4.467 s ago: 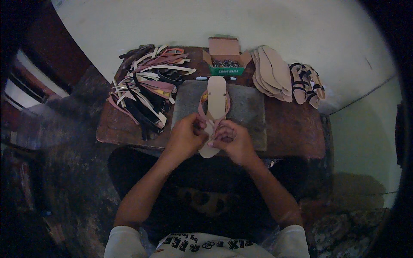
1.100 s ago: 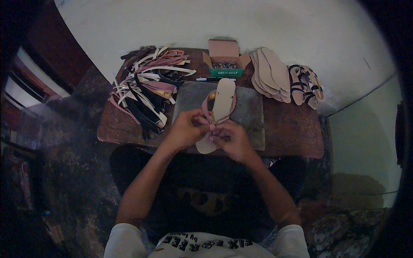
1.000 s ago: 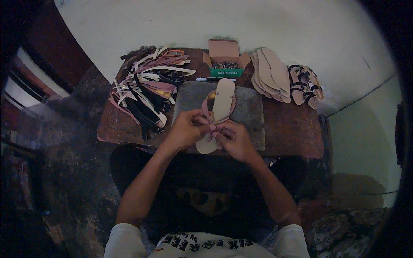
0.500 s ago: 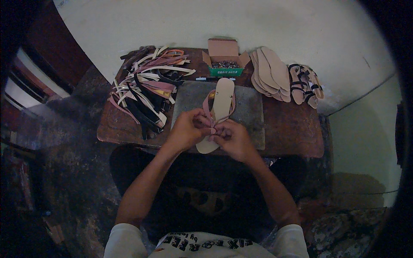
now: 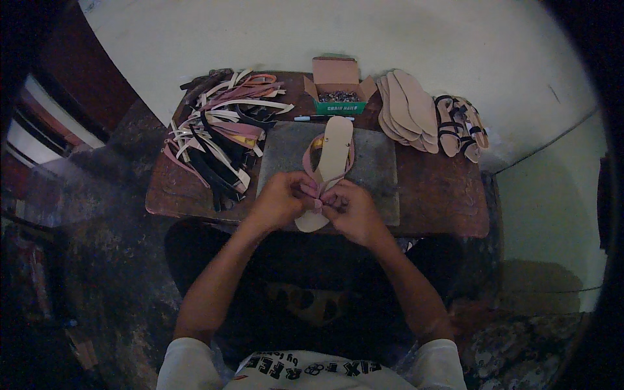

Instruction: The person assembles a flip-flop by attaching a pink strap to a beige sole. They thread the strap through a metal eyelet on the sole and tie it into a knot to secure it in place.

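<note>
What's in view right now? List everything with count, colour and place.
Wooden table: one, brown, before the person
Flat rectangular slab: one, grey, mid-table
Flat sandal sole: one, cream, over the slab
Looped strap: one, pink, along the sole's sides
Open cardboard box: one, green and brown, far table edge
Small metal pieces: many, shiny, inside the box
Slim pen: one, pale and dark, between box and slab
Loose flat strips: many, black, cream, pink, table's left
Flat sole-shaped sheets: several, beige, right of box
Strappy sandals: at least two, beige and black, table's right
Left hand: one, pinching the strap
Right hand: one, pinching the strap
</note>
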### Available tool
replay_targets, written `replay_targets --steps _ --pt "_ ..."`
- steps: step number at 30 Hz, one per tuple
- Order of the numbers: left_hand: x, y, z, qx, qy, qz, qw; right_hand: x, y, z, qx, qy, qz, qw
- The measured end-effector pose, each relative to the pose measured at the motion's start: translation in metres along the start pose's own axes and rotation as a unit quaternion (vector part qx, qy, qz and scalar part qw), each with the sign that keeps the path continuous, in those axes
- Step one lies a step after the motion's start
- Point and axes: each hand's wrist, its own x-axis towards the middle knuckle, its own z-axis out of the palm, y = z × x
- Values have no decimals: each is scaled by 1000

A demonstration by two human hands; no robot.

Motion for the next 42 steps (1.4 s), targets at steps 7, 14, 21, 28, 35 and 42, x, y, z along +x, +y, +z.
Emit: replay_targets --steps 7,14,21,28,35,42 --pt "1 2 6 79 30 -5 996 1 1 -3 -20 -25 -11 999" --pt "0 7 6 154 41 17 987 0 0 -9 -29 -49 -49 997" --pt "-5 23 7 179 33 -1 983 1 2 -10 -14 -48 -52 997" --pt "-6 14 3 177 28 -9 984 3 5 -11 29 -94 -11 995" --pt "-2 15 4 185 30 -26 982 2 7 -11 29 -80 -27 996" --pt "2 4 6 216 63 24 974 1 -1 -9 -32 -65 -31 997"
